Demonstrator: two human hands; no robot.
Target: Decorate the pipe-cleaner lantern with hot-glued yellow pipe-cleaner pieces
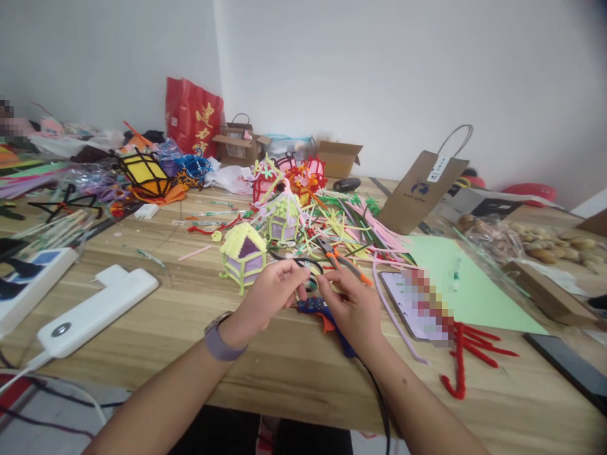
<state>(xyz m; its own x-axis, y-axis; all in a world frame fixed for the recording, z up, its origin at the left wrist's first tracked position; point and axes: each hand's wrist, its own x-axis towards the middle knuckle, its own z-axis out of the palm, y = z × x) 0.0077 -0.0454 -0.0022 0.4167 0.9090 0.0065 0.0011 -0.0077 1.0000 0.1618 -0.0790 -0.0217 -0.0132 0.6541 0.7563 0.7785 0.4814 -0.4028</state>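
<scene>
My left hand [279,287], with a watch on its wrist, is closed in a pinch above the table's middle. Just across from it, my right hand [353,306] also pinches with thumb and forefinger. Whatever lies between the fingertips is too small to make out; a dark thin loop [303,260] shows right behind them. Below the hands lies a blue glue gun [315,306] with an orange trigger, partly covered by my right hand. Close to my left hand stands a small yellow-green and purple pipe-cleaner house [244,256]. Orange-handled pliers [342,258] lie behind my right hand.
Loose pipe cleaners [379,218] and several lantern-like models [284,215] fill the table's middle. On the right are a phone [412,306], green sheet [474,278], red pipe cleaners [459,363] and paper bag [422,189]. A white power bank [99,309] and power strip [35,284] lie left.
</scene>
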